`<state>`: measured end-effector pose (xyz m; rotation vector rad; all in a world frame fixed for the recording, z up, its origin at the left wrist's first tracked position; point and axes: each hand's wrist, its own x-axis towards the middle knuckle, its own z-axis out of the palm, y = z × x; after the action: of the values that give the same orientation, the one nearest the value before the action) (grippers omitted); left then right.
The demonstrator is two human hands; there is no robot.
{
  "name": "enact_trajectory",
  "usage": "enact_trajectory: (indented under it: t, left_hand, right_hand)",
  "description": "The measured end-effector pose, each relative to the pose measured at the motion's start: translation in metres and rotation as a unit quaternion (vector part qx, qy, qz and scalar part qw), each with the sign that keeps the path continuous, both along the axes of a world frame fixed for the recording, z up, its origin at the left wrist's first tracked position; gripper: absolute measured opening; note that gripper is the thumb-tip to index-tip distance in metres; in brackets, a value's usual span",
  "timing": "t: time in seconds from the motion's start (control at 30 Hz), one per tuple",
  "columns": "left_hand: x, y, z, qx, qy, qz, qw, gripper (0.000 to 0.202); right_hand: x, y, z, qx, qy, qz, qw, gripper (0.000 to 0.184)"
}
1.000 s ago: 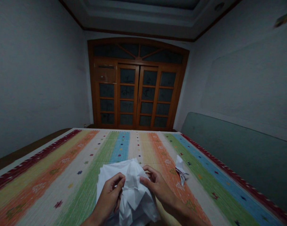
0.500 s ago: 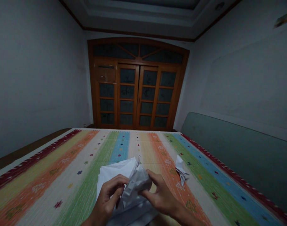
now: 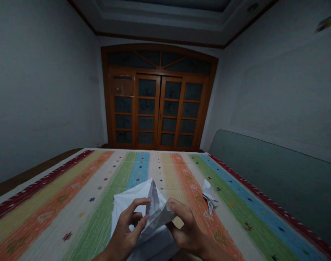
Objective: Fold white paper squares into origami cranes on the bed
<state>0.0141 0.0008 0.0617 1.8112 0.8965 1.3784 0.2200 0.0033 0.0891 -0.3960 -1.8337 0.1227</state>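
Both of my hands work a crumpled, partly folded sheet of white paper (image 3: 154,210) just above the striped cloth (image 3: 73,203). My left hand (image 3: 127,232) pinches its left side with thumb and fingers curled. The right side of the sheet is gripped by my right hand (image 3: 185,232), fingers bent around a fold. A pointed flap of the paper stands up between the two hands. More white paper (image 3: 122,203) lies flat under and behind them.
A small folded white paper piece (image 3: 209,197) lies on the cloth to the right of my hands. A green headboard or bench (image 3: 263,170) runs along the right wall. Wooden glazed doors (image 3: 158,112) close the far end of the room.
The paper has been folded tighter between my hands; a pointed flap now sticks up. My hands have shifted slightly nearer and lower.
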Motion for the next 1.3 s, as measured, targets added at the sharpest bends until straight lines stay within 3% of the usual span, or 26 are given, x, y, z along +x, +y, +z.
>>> enact_trajectory:
  t: [0.3,0.57,0.77,0.93,1.13,1.3]
  left_hand:
    - [-0.002,0.005,0.002,0.012,-0.017,0.057,0.998,0.026]
    - [-0.003,0.004,0.002,-0.014,-0.003,0.034,0.999,0.023]
    - [-0.003,0.004,0.002,-0.033,-0.028,0.007,0.999,0.024]
    - [-0.005,0.006,-0.002,0.019,-0.029,0.021,0.999,0.023]
    - [-0.008,0.006,0.001,0.108,-0.010,0.119,0.987,0.021]
    - [-0.007,0.002,0.005,0.141,0.039,0.095,0.985,0.018]
  right_hand:
    - [0.001,-0.004,0.004,-0.002,-0.040,-0.013,0.999,0.016]
    - [0.004,0.006,-0.009,-0.017,-0.010,-0.009,1.000,0.011]
    - [0.002,0.005,-0.005,-0.041,-0.010,0.017,0.999,0.018]
    - [-0.001,0.001,0.000,-0.019,0.001,0.034,0.999,0.019]
    - [-0.004,-0.006,-0.006,-0.001,-0.042,0.063,0.997,0.012]
    - [-0.005,-0.005,-0.009,0.072,-0.095,0.082,0.990,0.023]
